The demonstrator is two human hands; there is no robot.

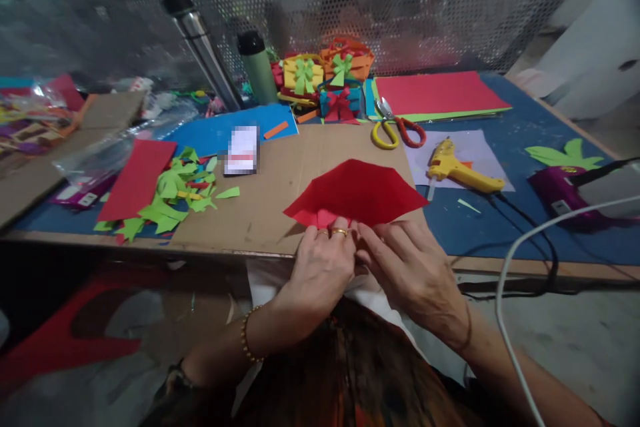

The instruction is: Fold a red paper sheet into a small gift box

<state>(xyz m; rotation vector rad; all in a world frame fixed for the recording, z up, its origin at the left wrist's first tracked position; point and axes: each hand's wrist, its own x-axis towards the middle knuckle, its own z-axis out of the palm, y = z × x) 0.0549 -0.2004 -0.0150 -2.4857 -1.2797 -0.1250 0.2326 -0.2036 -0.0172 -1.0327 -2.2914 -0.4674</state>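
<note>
A folded red paper point(357, 195) lies on a brown cardboard sheet point(260, 207) at the near edge of the table. My left hand point(323, 267), with rings on its fingers, pinches the paper's near edge at the pleated left corner. My right hand point(413, 273) sits beside it, fingers closed on the same near edge. Both hands meet at the paper's bottom middle.
Scissors point(397, 130) with yellow and red handles and a yellow glue gun point(460, 170) lie to the right, its black cable trailing off the edge. Green paper scraps point(173, 197) and a red sheet point(137, 177) lie left. Small paper baskets point(327, 77), bottles and coloured sheets point(437, 93) stand behind.
</note>
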